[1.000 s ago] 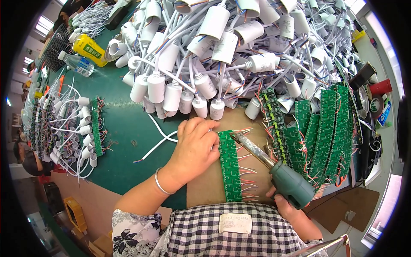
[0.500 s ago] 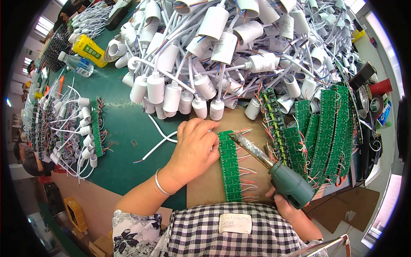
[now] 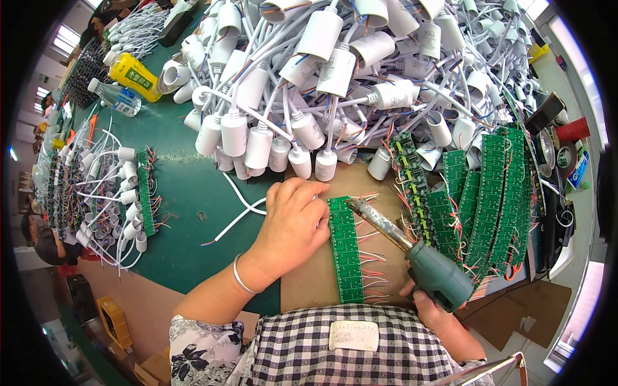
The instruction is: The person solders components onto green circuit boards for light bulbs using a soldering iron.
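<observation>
A green circuit board strip [image 3: 346,257] with thin red and white wires along its right side lies on a brown board [image 3: 306,283] in front of me. My left hand [image 3: 293,222] is closed at the strip's upper left corner, its fingers pinched around a white cable [image 3: 248,207] whose free end trails left. What the fingertips touch is hidden. In my right hand [image 3: 428,309] is a soldering iron [image 3: 440,276] with a thick dark green body. Its stained metal tip reaches the strip's top end, close to my left fingers; contact there is too small to tell.
White cylindrical lamp sockets with cables [image 3: 322,64] are heaped at the back. More green circuit board strips [image 3: 486,199] stand to the right. Left on the green table [image 3: 193,174] are wired sockets [image 3: 129,193], a yellow bottle [image 3: 134,76] and a clear bottle [image 3: 116,96].
The soldering iron has shifted very slightly up and to the right. My left hand and the circuit board strip stay where they were.
</observation>
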Action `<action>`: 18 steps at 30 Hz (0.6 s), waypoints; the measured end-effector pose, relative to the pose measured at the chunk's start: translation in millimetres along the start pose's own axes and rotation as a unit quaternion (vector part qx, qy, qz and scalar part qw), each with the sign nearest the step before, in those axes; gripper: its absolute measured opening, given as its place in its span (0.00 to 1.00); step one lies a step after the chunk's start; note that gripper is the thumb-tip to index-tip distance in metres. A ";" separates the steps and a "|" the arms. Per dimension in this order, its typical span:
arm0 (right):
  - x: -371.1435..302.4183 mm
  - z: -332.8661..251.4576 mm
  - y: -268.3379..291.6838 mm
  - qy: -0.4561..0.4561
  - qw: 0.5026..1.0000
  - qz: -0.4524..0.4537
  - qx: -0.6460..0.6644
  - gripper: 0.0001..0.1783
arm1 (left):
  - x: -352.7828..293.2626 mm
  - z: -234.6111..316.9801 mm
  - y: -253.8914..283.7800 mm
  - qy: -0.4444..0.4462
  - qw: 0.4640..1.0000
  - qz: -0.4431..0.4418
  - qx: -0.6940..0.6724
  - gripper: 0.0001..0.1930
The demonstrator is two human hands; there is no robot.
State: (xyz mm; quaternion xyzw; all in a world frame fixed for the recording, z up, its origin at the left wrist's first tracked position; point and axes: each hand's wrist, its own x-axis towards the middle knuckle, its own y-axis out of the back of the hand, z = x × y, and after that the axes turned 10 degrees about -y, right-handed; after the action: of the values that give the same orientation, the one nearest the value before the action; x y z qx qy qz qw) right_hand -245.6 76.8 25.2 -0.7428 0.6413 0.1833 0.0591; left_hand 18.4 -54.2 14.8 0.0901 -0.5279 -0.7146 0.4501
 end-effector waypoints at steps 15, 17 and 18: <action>-2.8 -2.6 2.2 0.078 0.992 0.068 0.067 0.26 | -47.9 64.9 59.4 -0.295 0.823 0.408 -0.262 0.06; -3.4 2.8 -1.5 0.073 0.989 0.087 0.095 0.25 | -18.5 126.0 71.8 -0.375 0.471 0.737 -0.307 0.07; -5.7 -0.8 -4.6 0.089 0.987 0.090 0.100 0.25 | -10.3 142.0 78.2 -0.390 0.468 0.732 -0.307 0.07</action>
State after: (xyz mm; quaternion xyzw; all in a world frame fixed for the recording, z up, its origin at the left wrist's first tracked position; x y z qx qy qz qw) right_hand -241.6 82.6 27.3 -0.6855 0.7235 0.0560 0.0594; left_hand -18.5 46.1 137.2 -0.7608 -0.2685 -0.2022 0.5552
